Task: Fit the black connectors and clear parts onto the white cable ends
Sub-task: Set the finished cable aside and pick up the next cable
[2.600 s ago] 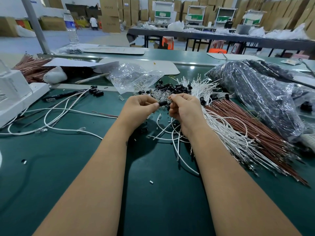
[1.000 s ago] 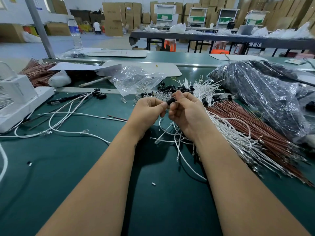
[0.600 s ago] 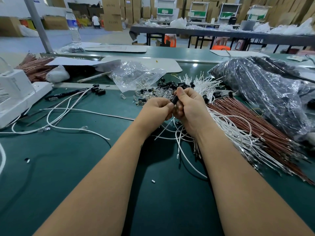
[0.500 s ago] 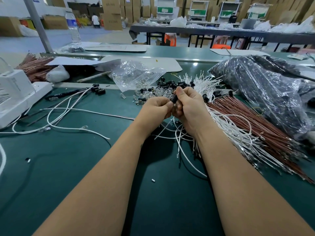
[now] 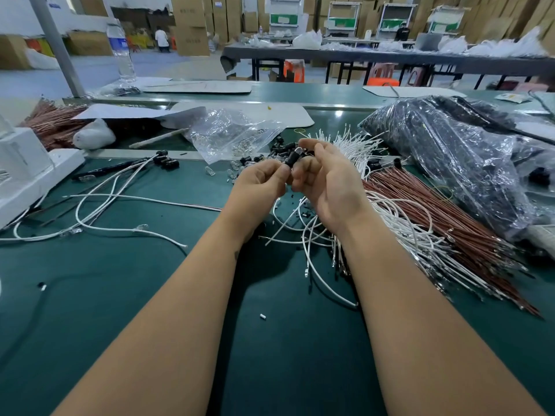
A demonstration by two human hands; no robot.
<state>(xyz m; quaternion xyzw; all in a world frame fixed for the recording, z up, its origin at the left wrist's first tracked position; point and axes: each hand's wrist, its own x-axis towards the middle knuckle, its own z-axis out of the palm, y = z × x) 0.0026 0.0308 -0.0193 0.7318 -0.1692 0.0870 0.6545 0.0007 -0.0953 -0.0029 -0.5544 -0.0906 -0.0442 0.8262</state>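
Green table (image 5: 90,295) strewn with cables (image 5: 420,244); cartons (image 5: 192,22) behind

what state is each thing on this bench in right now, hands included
left hand: fingers curled, pinching the lower end of the black connector
right hand: fingers loosely curled around the connector
black connector: held tilted between both hands, clear part at its upper end
clear plastic bag: lying crumpled, open
white cables: loose pile on the mat
water bottle: upright
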